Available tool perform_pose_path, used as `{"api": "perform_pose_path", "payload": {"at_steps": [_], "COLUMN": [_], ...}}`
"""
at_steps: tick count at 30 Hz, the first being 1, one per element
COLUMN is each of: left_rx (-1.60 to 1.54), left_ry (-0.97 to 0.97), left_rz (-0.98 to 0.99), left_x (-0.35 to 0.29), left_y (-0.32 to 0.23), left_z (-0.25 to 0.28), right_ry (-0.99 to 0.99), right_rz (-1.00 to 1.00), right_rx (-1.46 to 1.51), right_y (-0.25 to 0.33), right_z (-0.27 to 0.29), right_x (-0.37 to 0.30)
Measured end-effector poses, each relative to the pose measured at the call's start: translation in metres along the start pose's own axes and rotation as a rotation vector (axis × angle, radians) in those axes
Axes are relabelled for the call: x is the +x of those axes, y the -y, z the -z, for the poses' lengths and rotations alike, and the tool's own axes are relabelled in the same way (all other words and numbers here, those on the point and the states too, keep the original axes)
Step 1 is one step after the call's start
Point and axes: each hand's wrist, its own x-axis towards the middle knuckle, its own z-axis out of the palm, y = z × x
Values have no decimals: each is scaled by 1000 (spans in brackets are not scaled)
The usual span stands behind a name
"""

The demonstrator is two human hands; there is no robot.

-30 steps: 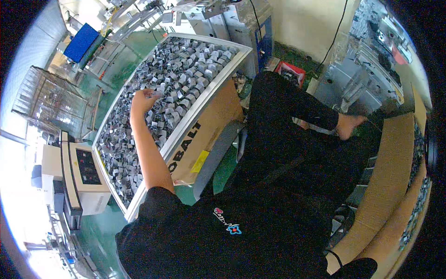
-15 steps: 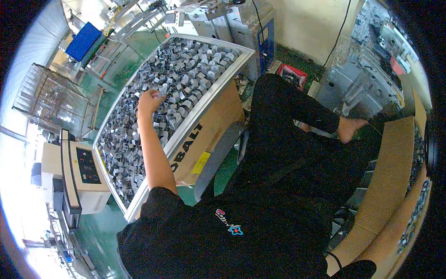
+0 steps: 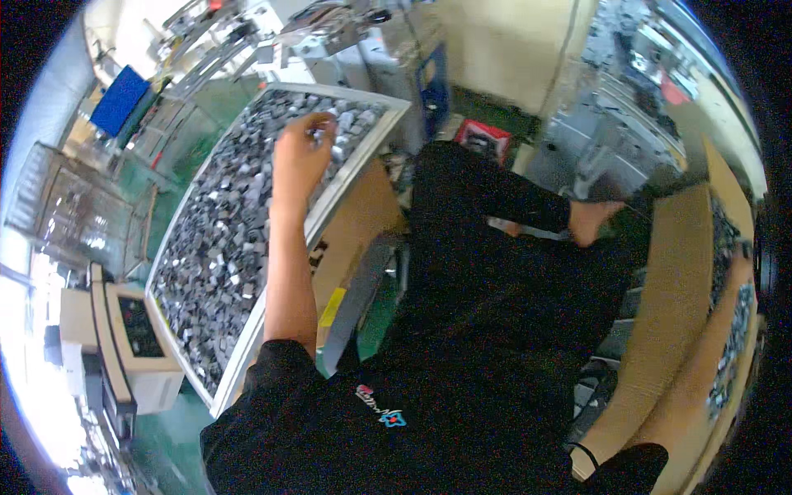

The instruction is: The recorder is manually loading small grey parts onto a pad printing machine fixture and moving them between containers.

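My left hand [image 3: 299,165] is raised over a big carton [image 3: 351,219] heaped with small grey curved pieces [image 3: 219,239]. Its thumb and fingers are curled together, and a small shiny grey piece shows between them, partly hidden. At the far right edge, my right hand [image 3: 742,266] is over a cardboard box [image 3: 681,280] that holds more small grey and dark pieces [image 3: 733,355]. Its fingers are bent around something small and dark that I cannot make out so near the rim.
A red tray [image 3: 484,139] sits on the floor beyond my bent leg. Grey machinery [image 3: 610,144] stands at the back right. To the left are a beige machine [image 3: 140,346], a wire cage [image 3: 78,198] and a blue panel [image 3: 120,101]. My bare foot [image 3: 590,221] rests ahead.
My left hand has lifted from the heap and moved right and farther away. My right hand has come into sight over the cardboard box. The whole view has shifted slightly.
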Motion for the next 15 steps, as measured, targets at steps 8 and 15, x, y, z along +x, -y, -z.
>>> {"api": "perform_pose_path", "payload": {"at_steps": [8,15], "left_rx": [-223,-343], "left_ry": [278,96], "left_rz": [-559,-821], "left_x": [29,80], "left_y": [-219,-342], "left_z": [-129,-277], "right_ry": [215,-139], "right_rz": [-529,-496], "right_rx": [1038,715], "right_y": [202,180], "right_z": [43,122], "right_x": [-61,-54]}}
